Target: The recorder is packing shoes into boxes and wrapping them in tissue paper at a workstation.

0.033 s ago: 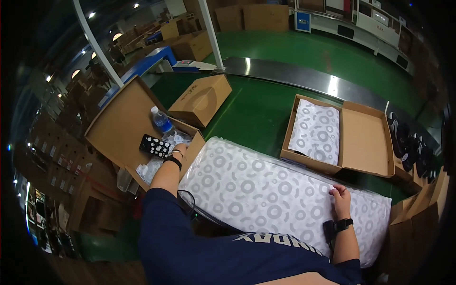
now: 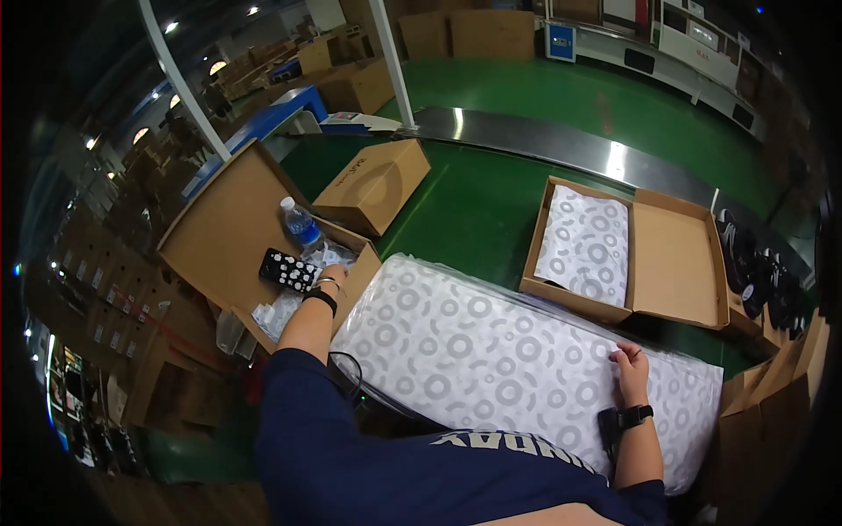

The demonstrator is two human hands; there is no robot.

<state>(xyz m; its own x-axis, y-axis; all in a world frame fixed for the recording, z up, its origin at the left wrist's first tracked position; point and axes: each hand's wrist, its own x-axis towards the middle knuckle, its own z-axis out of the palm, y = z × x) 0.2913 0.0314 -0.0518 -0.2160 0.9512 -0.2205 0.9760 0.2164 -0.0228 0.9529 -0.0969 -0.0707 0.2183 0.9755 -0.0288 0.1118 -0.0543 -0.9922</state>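
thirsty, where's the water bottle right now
In the head view, the water bottle stands on the left, inside the open cardboard box, just behind the left hand.

Left hand on black dotted pad in open carton; right hand flat on patterned paper stack.

Paper stack: white, grey ring pattern. Sheet in open box: same white with grey rings; box brown cardboard. Closed box: brown. Pad at left hand: black, white dots. Bottle: clear, blue label, white cap. Floor: green. Sleeve: navy. Wristbands: black.
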